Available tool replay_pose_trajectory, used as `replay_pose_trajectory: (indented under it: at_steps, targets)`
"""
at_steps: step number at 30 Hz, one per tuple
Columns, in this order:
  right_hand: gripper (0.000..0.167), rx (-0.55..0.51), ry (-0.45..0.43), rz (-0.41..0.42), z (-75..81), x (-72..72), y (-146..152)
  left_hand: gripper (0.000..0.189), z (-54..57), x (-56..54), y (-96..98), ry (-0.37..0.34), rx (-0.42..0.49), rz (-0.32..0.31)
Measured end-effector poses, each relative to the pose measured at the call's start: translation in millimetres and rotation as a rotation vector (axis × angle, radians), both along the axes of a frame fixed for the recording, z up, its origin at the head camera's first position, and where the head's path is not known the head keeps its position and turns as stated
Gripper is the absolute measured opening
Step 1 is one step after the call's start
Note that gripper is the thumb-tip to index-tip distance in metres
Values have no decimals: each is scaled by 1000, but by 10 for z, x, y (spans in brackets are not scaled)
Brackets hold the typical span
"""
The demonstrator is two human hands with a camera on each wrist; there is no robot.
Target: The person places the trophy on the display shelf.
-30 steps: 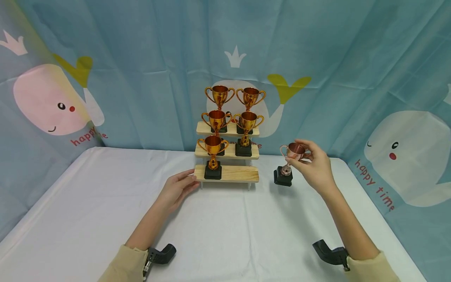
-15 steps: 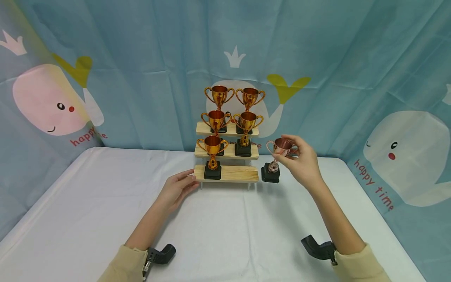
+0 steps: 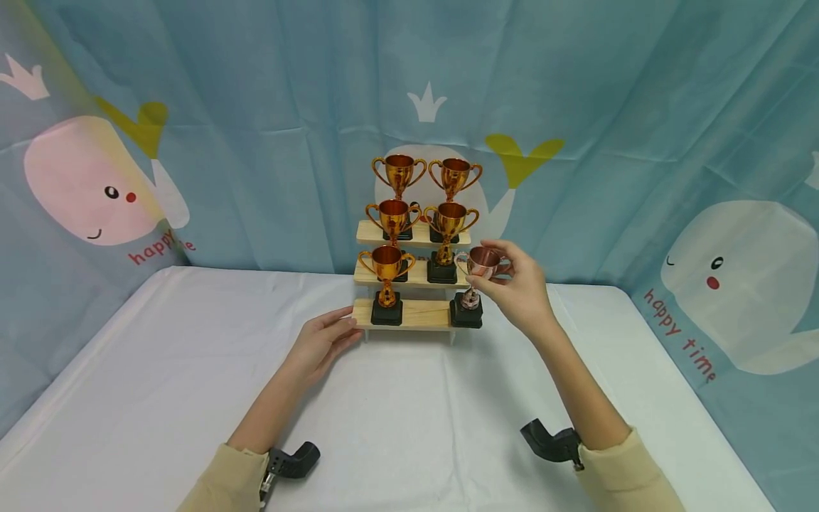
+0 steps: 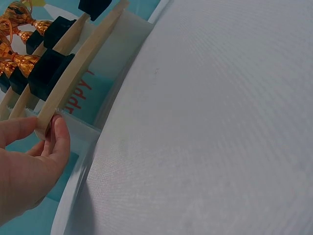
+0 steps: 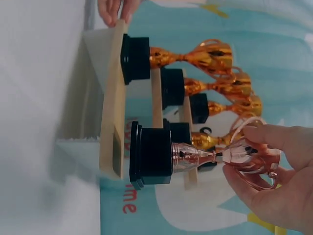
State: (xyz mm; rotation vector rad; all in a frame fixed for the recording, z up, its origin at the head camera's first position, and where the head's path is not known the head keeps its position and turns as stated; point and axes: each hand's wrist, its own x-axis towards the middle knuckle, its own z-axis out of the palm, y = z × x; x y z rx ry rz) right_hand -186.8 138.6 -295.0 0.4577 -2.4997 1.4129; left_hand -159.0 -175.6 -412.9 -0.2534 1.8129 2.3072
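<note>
A three-step wooden display stand bears several gold trophies with black bases. My left hand pinches the left end of its lowest board, thumb above and fingers below. One gold trophy stands on the left of that board. My right hand grips a rose-gold trophy by its cup and right handle. That trophy hangs nearly upright at the board's right end. In the right wrist view a thin gap shows between its black base and the board, with a shadow on the wood.
Two gold trophies stand on the middle step and two on the top step. A white cloth covers the table. Behind the stand hangs a blue curtain with whale prints.
My right hand has carried the rose-gold trophy leftward, from beside the stand to over the right end of the lowest board. The left hand stays on the board's left end.
</note>
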Motion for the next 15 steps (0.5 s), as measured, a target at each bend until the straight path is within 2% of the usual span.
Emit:
replay_pose_trajectory:
  at_steps: [15]
  targets:
    - [62,-8,4,20,-45,-72,-297,55,-6,-13,3,-15,7,8]
